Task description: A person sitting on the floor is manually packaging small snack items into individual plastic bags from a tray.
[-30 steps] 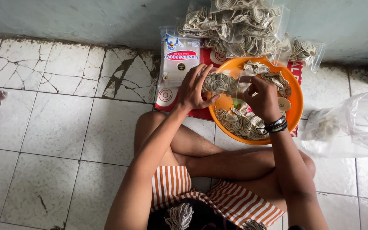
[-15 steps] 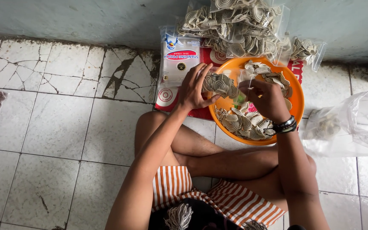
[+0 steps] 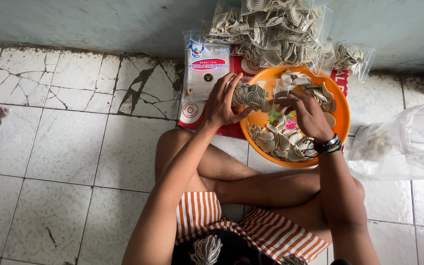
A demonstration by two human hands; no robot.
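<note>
Cracked white floor tiles point(image 3: 74, 147) surround an orange basin point(image 3: 342, 118) of pale spiral crackers point(image 3: 278, 142).
Left hand point(image 3: 222, 103) curls its fingers around a cracker bunch point(image 3: 250, 95); right hand point(image 3: 307, 115) pinches a clear bag point(image 3: 277, 98) between them.

Orange bowl point(image 3: 342, 115), orange-and-white striped shorts point(image 3: 271, 235).
</note>
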